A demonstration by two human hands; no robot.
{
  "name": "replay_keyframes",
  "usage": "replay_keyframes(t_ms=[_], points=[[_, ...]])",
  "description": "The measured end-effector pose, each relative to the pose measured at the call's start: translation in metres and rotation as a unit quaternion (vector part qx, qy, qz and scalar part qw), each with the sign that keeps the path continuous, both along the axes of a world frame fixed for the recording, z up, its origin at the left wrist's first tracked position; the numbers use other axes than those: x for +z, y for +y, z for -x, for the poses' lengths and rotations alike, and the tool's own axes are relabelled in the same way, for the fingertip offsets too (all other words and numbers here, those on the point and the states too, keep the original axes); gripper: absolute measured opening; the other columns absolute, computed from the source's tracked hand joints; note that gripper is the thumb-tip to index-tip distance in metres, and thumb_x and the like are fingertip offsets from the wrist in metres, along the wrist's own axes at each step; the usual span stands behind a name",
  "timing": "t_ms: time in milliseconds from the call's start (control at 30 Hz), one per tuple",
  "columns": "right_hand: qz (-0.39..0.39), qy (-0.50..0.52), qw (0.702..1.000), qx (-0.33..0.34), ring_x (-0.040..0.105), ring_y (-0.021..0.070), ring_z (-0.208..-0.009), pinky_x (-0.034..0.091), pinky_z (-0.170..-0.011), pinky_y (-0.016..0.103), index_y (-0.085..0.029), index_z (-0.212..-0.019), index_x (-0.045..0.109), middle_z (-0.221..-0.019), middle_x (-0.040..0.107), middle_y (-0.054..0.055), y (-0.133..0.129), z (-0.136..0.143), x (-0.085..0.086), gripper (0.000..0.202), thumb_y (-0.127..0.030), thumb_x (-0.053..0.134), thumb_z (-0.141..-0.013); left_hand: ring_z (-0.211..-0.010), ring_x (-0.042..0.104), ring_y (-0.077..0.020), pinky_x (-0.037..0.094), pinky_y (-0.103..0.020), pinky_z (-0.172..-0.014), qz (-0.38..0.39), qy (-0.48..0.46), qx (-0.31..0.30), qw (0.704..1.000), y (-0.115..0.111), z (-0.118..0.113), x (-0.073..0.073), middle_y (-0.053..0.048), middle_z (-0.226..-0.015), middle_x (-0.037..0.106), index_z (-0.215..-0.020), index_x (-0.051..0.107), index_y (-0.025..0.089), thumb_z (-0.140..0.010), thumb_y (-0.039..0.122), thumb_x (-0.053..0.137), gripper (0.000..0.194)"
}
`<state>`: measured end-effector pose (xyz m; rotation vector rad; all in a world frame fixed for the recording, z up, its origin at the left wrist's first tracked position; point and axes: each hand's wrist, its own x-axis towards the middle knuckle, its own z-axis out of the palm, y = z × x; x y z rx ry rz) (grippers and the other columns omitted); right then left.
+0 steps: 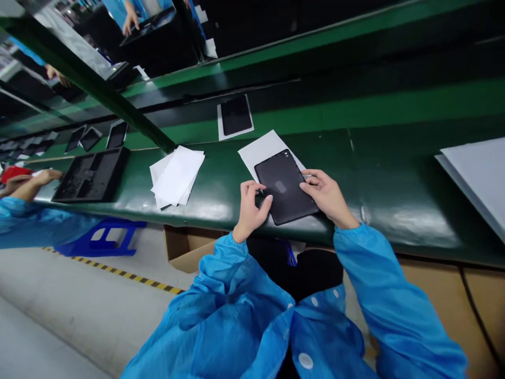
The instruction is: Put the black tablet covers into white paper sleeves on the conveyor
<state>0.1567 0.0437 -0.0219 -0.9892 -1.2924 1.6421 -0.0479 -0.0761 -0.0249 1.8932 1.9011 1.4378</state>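
Observation:
A black tablet-shaped panel with a small camera cutout at its top corner lies tilted on the green bench, partly over a white sheet. At its left edge, my left hand grips it with curled fingers, the thumb near the lower left. My right hand pinches the right edge, thumb on top and fingers behind. Whether the panel rests flat or is slightly raised, I cannot tell. Beyond it, another dark panel lies on a white sheet.
Left of my hands lie stacked white sheets, a black tray and a person's hand. A green post slants over the bench. Large white sheets are at the right; an open cardboard box sits below.

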Motion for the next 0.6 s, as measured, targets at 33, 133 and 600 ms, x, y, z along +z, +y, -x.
replay_keyframes(t_ms=[33, 133, 600], points=[[0.006, 0.009, 1.000, -0.003, 0.059, 0.0127, -0.063, 0.049, -0.059, 0.025, -0.023, -0.112, 0.073, -0.075, 0.065, -0.005, -0.003, -0.006, 0.001, 0.051, -0.038, 0.093, -0.068, -0.114, 0.063, -0.0250, 0.060, -0.040, -0.091, 0.004, -0.015, 0.007, 1.000, 0.001, 0.002, -0.001, -0.014, -0.121, 0.056, -0.121, 0.061, 0.021, -0.106, 0.053, 0.058, 0.035], [0.015, 0.025, 0.999, -0.020, 0.065, 0.0161, -0.070, 0.054, -0.063, 0.028, -0.024, -0.116, 0.076, -0.081, 0.071, -0.002, -0.015, -0.022, 0.005, 0.053, -0.042, 0.095, -0.070, -0.118, 0.063, -0.0249, 0.062, -0.039, -0.091, 0.016, -0.080, 0.021, 0.996, 0.005, 0.004, -0.003, -0.015, -0.131, 0.053, -0.133, 0.052, 0.024, -0.101, 0.068, 0.062, 0.056], [0.041, 0.095, 0.995, -0.009, 0.076, 0.0223, -0.086, 0.065, -0.078, 0.036, -0.026, -0.121, 0.076, -0.105, 0.082, 0.005, -0.038, -0.041, 0.004, 0.066, -0.063, 0.098, -0.071, -0.042, 0.059, -0.0130, 0.043, -0.024, -0.042, 0.161, -0.433, -0.028, 0.886, 0.012, -0.005, 0.002, 0.003, -0.061, 0.067, -0.101, 0.057, 0.022, -0.076, 0.082, 0.082, 0.069]])
